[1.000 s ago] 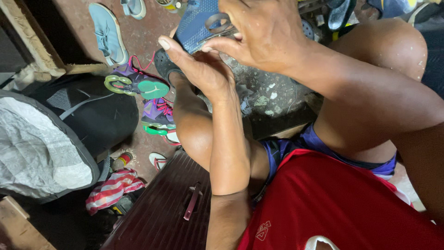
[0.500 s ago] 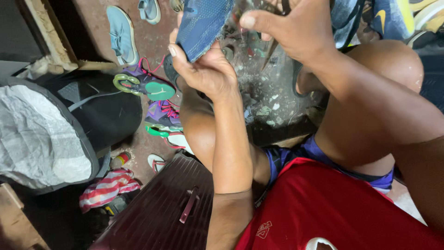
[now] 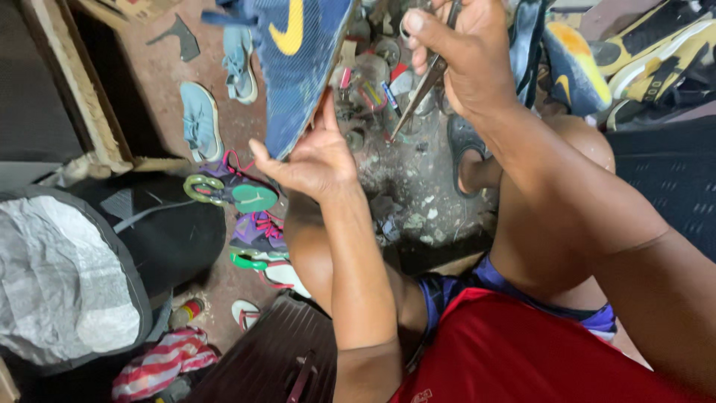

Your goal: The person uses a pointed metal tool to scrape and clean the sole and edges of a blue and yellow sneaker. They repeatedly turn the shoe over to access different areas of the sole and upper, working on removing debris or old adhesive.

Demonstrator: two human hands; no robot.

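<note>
Blue shoe (image 3: 298, 67) atop left hand (image 3: 313, 160)

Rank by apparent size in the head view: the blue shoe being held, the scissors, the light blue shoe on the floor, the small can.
1. blue shoe, though it is nearest the camera and cut off at the top edge.
2. light blue shoe on the floor, farther away.
3. scissors, partly hidden in the right hand.
4. small can.
</note>
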